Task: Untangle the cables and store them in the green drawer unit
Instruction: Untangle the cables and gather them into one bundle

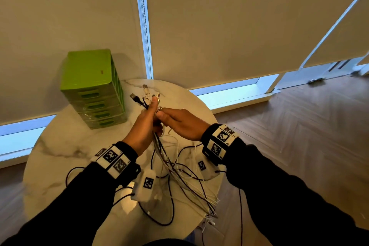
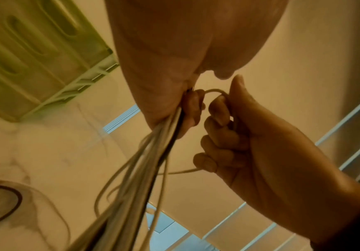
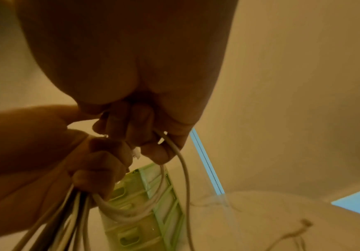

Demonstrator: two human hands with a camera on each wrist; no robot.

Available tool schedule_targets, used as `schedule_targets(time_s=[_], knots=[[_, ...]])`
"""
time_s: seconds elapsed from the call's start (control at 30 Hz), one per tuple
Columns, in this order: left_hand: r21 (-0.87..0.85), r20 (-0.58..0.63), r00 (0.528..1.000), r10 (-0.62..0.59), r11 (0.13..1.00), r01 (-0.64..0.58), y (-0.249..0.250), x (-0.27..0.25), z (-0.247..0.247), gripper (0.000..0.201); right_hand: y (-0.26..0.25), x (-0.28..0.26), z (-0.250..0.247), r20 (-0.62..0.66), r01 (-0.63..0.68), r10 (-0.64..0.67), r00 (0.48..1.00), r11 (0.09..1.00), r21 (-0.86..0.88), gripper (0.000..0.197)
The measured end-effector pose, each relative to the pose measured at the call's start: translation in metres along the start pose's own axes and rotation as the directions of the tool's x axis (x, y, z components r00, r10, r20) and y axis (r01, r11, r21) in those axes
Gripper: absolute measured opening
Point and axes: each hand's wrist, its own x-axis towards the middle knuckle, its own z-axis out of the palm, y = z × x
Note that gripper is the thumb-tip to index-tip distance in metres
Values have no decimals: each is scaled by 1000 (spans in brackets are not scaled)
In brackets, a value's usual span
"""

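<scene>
My left hand [image 1: 148, 119] grips a bundle of white and black cables [image 1: 159, 146] upright above the table. Their USB plugs [image 1: 145, 94] fan out above the fist, and the tangled tails [image 1: 189, 181] trail down onto the tabletop. Right beside it, my right hand [image 1: 169, 118] pinches one white cable [image 2: 215, 91] that loops out of the bundle; the curled fingers [image 2: 217, 110] close round it. In the right wrist view that white cable [image 3: 182, 163] hangs from my right fingers. The green drawer unit [image 1: 93, 88] stands at the table's back left with all drawers closed.
The round marble table [image 1: 60, 156] stands against roller blinds [image 1: 229, 26]. Wooden floor [image 1: 299, 126] lies to the right. Tagged white modules [image 1: 148, 182] and thin black wires hang under my wrists over the table's front.
</scene>
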Motion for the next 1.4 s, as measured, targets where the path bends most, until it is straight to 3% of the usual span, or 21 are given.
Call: schedule_targets(time_s=[0.1,0.23,0.4,0.6,0.73,0.8,0.87,0.93,0.97,1.03,1.1,1.17,1.2,1.27,1.33,1.4], knots=[[-20,-57,998,-21,1000,20,3,3,-1,27,3,-4,-1,118,-19,23,993,999,-37,29],[-41,-161,981,105,993,-113,6,7,-1,14,28,-21,-14,132,-141,178,975,958,-252,40],[-10,-144,971,191,981,-195,7,9,15,21,70,-68,-47,12,-371,430,903,792,-484,47],[49,57,981,184,981,-187,-1,9,74,20,90,-132,-63,-242,-534,477,845,736,-416,42],[-83,147,982,120,991,-109,-1,6,110,23,109,-185,-65,-300,-666,595,746,660,-348,48],[-166,180,981,74,985,-44,0,4,126,25,127,-217,-62,-227,-749,724,651,565,-346,40],[-227,216,976,35,974,15,-2,2,140,24,152,-249,-53,-136,-833,854,503,436,-342,32],[-255,245,970,2,965,62,-6,0,153,23,176,-273,-42,-132,-906,920,369,324,-272,43],[-263,257,966,-13,961,83,-8,-1,158,24,182,-279,-39,-166,-921,917,363,326,-215,51],[-273,285,957,-46,954,127,-14,-3,170,25,177,-276,-36,-305,-875,831,465,483,-19,59],[-284,308,948,-73,944,165,-19,-5,181,26,150,-262,-37,-447,-689,684,576,701,185,54],[-291,331,940,-86,938,188,-23,-6,190,28,114,-242,-40,-404,-513,592,697,806,296,48],[-291,338,937,-85,938,190,-25,-6,193,29,99,-233,-38,-327,-490,564,759,824,285,45],[-286,343,936,-82,940,187,-28,-4,199,31,84,-221,-34,-226,-483,509,831,861,162,42],[-268,325,943,-73,949,166,-29,0,200,29,81,-214,-29,-264,-432,416,870,902,-4,33],[-230,278,959,-57,965,124,-33,8,199,24,85,-214,-27,-354,-393,341,871,916,-83,29]])
